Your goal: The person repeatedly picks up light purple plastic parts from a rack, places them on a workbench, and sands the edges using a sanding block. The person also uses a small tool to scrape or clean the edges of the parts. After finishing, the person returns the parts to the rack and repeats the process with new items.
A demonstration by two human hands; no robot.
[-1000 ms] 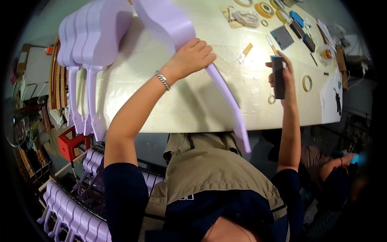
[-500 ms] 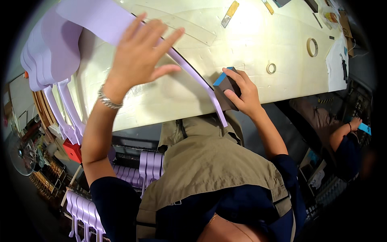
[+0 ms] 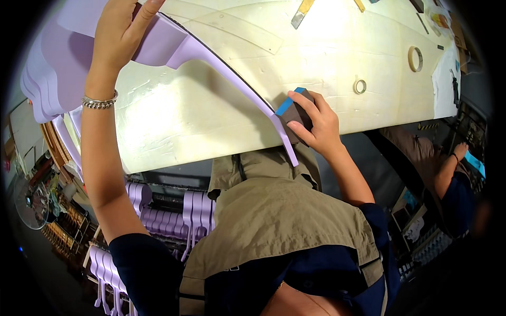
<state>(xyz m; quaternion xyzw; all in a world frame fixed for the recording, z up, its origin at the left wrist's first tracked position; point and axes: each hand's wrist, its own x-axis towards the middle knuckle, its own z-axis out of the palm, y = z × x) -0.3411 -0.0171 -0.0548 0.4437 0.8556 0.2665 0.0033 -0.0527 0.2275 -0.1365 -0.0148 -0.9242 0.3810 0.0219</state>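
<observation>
A lavender guitar (image 3: 164, 45) lies tilted over the table, its neck with a black edge running toward me past the table's front. My left hand (image 3: 120, 37) grips the guitar's body at the upper left, thumb on the near side. The fingertips of that hand are mostly out of the picture. In my right hand (image 3: 322, 126) is a dark sanding block (image 3: 296, 109) with a blue face. The block touches or sits right beside the neck near its far-from-body end; I cannot tell which.
More lavender guitar bodies (image 3: 58, 68) stand stacked at the left, others (image 3: 197, 210) hang below the table (image 3: 211, 142). Tape rolls (image 3: 360, 86), a yellow-handled scraper (image 3: 302, 14), a clear strip (image 3: 237, 29) and a white cloth (image 3: 444, 92) lie on top. A co-worker's hand (image 3: 460, 151) shows at right.
My left hand has moved up and left from above the neck to the guitar's body. The guitar has turned, so its side now shows. My right hand with the sanding block has barely shifted.
</observation>
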